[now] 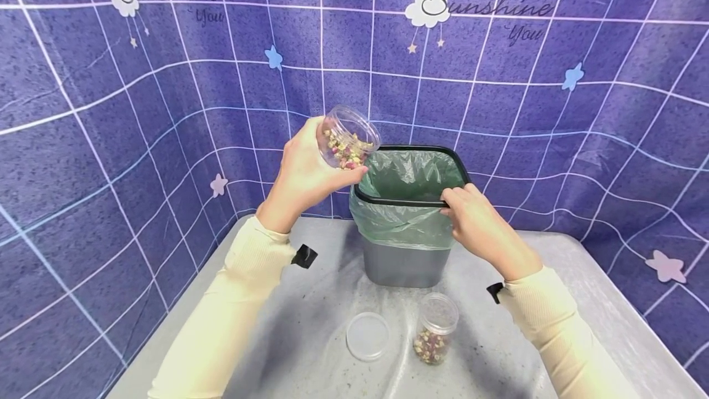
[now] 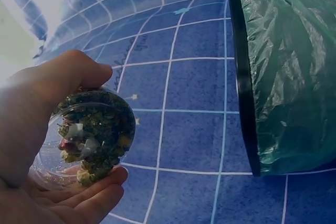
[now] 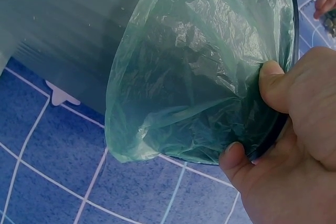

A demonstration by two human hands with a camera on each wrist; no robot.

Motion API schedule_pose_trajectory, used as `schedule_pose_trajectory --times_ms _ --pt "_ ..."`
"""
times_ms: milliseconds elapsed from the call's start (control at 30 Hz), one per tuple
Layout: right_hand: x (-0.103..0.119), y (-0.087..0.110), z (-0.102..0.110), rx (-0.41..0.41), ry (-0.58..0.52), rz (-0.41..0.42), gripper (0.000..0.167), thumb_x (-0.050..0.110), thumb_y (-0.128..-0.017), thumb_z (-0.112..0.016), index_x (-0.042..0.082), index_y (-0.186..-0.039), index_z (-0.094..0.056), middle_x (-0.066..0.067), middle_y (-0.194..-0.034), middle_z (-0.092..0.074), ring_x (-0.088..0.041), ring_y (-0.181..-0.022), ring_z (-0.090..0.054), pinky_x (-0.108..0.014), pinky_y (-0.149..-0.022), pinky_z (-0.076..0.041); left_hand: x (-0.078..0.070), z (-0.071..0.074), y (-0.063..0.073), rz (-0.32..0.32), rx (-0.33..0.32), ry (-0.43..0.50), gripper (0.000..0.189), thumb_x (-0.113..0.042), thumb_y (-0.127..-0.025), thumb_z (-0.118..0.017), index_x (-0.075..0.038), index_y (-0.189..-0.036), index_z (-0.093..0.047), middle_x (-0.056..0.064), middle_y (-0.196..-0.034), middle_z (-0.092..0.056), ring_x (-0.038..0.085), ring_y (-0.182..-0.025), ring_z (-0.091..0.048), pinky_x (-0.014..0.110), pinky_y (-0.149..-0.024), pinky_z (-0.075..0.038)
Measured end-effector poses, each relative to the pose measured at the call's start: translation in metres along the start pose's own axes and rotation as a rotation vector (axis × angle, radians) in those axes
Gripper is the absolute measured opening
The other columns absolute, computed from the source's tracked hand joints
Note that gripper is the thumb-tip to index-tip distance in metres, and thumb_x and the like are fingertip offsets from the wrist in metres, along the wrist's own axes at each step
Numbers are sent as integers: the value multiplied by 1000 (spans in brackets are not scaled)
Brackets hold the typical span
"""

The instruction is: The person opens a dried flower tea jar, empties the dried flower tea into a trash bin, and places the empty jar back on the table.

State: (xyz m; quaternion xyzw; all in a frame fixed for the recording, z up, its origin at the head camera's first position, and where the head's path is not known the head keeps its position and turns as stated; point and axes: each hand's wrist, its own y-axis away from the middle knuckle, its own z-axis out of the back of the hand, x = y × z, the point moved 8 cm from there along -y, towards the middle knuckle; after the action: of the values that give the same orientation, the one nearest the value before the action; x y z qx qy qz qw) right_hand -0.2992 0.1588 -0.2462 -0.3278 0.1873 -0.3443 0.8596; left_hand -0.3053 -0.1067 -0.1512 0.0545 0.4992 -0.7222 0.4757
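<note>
In the head view my left hand grips a clear, open plastic jar, tilted with its mouth toward the bin. Small dried flower buds, yellowish and pink, lie inside it; the left wrist view shows thumb and fingers wrapped round the jar. A grey bin stands upright with a black rim and a green plastic liner folded over its outside. My right hand holds the rim at its near right corner, thumb pressing the liner in the right wrist view.
A round clear lid lies on the grey table in front of the bin. Right of it stands a second jar, lidded and partly filled with dried buds. Small crumbs dot the tabletop. A purple gridded curtain hangs behind and at both sides.
</note>
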Motion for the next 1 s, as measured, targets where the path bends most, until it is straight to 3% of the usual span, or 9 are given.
schedule_pose_trajectory --times_ms 333,800,1000 --pt "0 -1 1 3 -4 6 31 -8 -83 -73 7 -79 -47 -5 -69 -48 -29 -67 -41 -39 -67 -36 -17 -3 -16 -33 57 -70 89 -38 -60 -95 -8 -134 -54 6 -120 -65 22 -104 -61 38 -91 -53" --pt "0 -2 1 -6 2 8 33 -8 -83 -73 8 -78 -45 -5 -68 -47 -29 -67 -41 -39 -66 -36 -30 -12 -33 -93 134 -172 84 -34 -64 -89 -7 -134 -52 8 -122 -62 25 -109 -59 39 -94 -53" --pt "-1 -1 0 -4 4 4 33 -8 -83 -74 8 -78 -45 -4 -68 -46 -29 -67 -41 -39 -66 -36 -34 -23 -39 -117 196 -232 85 -37 -66 -90 -7 -135 -50 7 -123 -59 24 -110 -57 38 -96 -51"
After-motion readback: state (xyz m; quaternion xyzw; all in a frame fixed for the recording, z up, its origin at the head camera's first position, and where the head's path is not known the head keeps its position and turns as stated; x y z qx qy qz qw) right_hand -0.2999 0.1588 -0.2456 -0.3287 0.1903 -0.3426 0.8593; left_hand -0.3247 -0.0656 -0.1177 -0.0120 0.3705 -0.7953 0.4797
